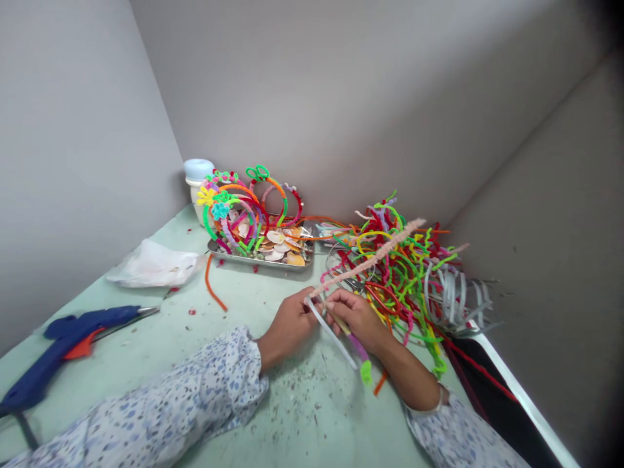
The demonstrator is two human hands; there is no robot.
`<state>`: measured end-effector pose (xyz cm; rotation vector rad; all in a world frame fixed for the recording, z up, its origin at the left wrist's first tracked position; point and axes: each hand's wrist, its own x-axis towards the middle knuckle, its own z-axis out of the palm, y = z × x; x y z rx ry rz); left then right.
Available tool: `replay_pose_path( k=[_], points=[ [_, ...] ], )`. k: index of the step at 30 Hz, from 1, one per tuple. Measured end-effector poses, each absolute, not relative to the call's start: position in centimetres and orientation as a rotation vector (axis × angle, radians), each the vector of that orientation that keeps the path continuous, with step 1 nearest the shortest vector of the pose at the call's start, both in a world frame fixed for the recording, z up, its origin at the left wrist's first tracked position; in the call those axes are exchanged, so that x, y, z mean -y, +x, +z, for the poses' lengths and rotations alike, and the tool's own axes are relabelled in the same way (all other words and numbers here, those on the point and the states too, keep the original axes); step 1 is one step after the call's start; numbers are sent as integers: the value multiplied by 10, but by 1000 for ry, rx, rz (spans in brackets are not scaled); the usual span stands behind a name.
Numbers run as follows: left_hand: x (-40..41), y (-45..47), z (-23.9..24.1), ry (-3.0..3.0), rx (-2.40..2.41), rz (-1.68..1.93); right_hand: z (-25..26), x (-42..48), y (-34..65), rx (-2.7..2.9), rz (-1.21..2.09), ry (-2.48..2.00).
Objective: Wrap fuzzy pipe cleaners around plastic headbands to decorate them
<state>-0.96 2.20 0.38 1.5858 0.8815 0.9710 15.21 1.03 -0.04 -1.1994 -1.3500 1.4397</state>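
Between my hands is a thin headband (332,335) with a bare pale-grey arm. Its other arm is wrapped in fuzzy purple, with a lime-green tip and a yellowish stretch by my right fingers. My left hand (292,325) is closed around the band near its upper bend. My right hand (359,320) pinches the wrapped arm; its fingertips are partly hidden. A light-pink pipe cleaner (373,260) runs from the fingers up to the right, its far end free. How it meets the band is hidden by my fingers.
A metal tray (258,261) of shells and finished headbands (238,211) stands behind, beside a white jar (199,188). To the right lie heaped pipe cleaners (400,266) and grey bands (455,299). A blue glue gun (78,338) and plastic bag (156,263) are on the left.
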Motion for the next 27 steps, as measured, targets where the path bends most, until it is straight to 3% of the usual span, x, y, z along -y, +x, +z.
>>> replay_pose_path(
  k=[27],
  points=[
    [-25,-6,-4,1408,-698,1000,0,-14,161,1305,1529,-1170]
  ],
)
